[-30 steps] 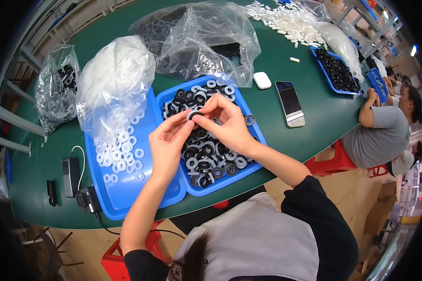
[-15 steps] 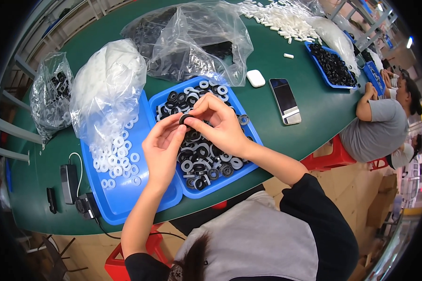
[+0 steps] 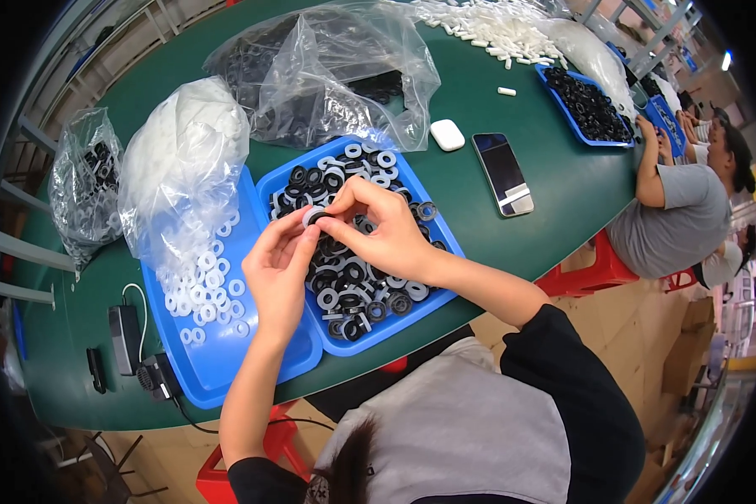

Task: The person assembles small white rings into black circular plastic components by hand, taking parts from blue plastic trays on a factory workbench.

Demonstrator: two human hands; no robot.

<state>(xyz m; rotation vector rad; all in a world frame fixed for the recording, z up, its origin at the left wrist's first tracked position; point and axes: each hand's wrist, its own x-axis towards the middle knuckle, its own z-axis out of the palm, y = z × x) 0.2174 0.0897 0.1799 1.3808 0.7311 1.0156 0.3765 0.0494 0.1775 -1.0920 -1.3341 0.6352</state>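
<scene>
A seated worker bends over a green table (image 3: 563, 202), both hands meeting above a blue tray (image 3: 441, 244) heaped with black and white rings (image 3: 353, 286). The left hand (image 3: 279, 273) and the right hand (image 3: 378, 227) pinch the same small ring (image 3: 315, 218) between fingertips, closed on it just over the near-left part of the heap. Touching that tray on its left is a second blue tray (image 3: 227, 361) with loose white rings (image 3: 202, 290) scattered over it and a bulging clear bag of white parts (image 3: 181, 172) resting on its far end. At the near-left table edge lie a black power adapter (image 3: 126, 336) and its cable. Farther left sits a small clear bag of black rings (image 3: 88, 185). Beyond the trays a large crumpled clear bag (image 3: 328, 71) spreads across the table, with a white earbud case (image 3: 447, 134) and a dark phone (image 3: 502, 174) to its right. At the far right, another blue tray of black parts (image 3: 592, 105) stands before a second seated person (image 3: 680, 210), near a pile of white pieces (image 3: 487, 25).
</scene>
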